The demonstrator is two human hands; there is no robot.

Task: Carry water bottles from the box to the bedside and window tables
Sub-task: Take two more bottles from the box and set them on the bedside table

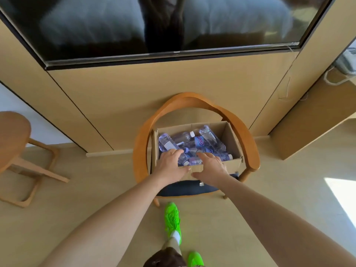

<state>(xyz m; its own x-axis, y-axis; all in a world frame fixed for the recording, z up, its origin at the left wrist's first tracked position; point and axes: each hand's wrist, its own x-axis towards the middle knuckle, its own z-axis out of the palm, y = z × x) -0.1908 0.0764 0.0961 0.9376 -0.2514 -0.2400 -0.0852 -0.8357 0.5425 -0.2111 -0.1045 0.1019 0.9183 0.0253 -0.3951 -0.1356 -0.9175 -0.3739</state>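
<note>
- Two hands reach into a cardboard box [232, 139] on a wooden chair [194, 102] with a dark seat, against a tan panelled wall [125, 97] under a black screen [96, 26].
- Bottles [209, 136] lie heaped inside; one blue label's lettering is only partly readable.
- Left hand [170, 162] curls round a bottle; right hand [209, 163] rests on others, its grip unclear.

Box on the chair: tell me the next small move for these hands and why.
Probably close each hand on a bottle and lift it out. Both the left hand and the right hand reach over the near wall of the box, resting on the bottles lying loose inside, and none has been lifted yet.
</note>
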